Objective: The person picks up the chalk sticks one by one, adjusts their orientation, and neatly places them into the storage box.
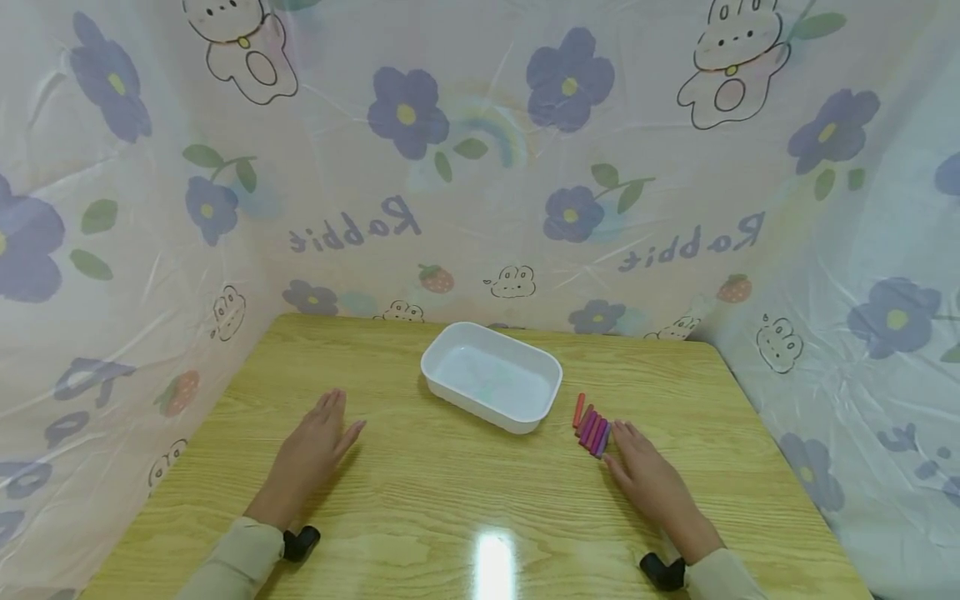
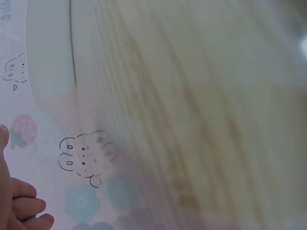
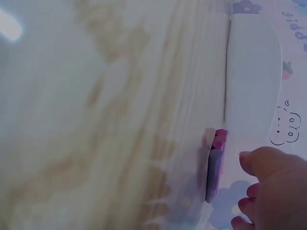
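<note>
Right hand point(image 1: 651, 479): fingers extended, cut off in right wrist view; contact with sticks unclear. Sticks point(image 1: 592, 431) just left of its fingertips, exact count hard to make out: short, slim, red through magenta to purple, bunched. White tray point(image 1: 474, 406) farther left. Left hand point(image 1: 311, 446) well apart, fingers extended, mostly cut off in left wrist view.

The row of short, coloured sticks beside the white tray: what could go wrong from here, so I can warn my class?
The short, slim red-to-purple sticks look rounded and lie side by side, so a nudge might roll them apart.

The right grip is right beside the bluish-purple end stick; closing carelessly could shove the row or catch two.

The white, rounded-rectangular tray stands close to the orange-red stick; a sideways sweep might knock that stick against it.
</note>
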A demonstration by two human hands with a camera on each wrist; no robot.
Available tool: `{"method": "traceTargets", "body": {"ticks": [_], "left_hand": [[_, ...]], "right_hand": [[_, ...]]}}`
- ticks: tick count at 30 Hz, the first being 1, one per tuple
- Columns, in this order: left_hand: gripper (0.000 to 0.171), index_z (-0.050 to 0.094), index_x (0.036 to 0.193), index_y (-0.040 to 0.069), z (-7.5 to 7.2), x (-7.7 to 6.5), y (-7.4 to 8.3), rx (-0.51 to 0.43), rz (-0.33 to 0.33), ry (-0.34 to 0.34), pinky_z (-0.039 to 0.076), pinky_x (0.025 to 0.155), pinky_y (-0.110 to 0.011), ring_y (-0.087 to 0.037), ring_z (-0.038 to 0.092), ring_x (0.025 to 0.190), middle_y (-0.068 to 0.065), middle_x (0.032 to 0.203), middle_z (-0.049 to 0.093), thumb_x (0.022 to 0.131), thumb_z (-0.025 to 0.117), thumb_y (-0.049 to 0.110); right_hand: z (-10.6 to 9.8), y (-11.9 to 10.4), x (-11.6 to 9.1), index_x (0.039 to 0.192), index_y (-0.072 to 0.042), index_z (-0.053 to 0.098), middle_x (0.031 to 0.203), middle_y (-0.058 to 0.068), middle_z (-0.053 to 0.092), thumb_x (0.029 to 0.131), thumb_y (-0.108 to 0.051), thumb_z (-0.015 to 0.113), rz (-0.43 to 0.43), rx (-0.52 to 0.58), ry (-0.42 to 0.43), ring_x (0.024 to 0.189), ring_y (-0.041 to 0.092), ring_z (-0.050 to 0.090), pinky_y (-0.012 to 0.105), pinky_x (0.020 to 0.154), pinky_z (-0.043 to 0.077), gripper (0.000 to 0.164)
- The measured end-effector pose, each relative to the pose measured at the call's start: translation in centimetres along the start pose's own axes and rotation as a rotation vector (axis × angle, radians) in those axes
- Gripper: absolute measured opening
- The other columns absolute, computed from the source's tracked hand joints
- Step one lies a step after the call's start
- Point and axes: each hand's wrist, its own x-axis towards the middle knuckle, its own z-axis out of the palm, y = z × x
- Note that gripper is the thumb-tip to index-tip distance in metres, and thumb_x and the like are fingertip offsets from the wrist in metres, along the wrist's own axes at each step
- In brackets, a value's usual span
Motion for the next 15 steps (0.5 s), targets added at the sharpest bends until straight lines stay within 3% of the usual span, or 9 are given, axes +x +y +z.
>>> {"method": "traceTargets", "body": {"ticks": [15], "left_hand": [[0.071,0.026,0.142,-0.009,1.0,1.2,0.5,0.023,0.044,0.025,0.026,0.105,-0.051,-0.037,0.023,0.135,-0.025,0.146,0.026,0.096,0.046,0.042]], "right_hand": [[0.7,-1.3,0.7,0.141,0.000,0.037,0.140,0.022,0.039,0.093,-0.028,0.058,-0.025,0.018,0.046,0.128,0.039,0.035,0.054,0.100,0.033,0.059]]}}
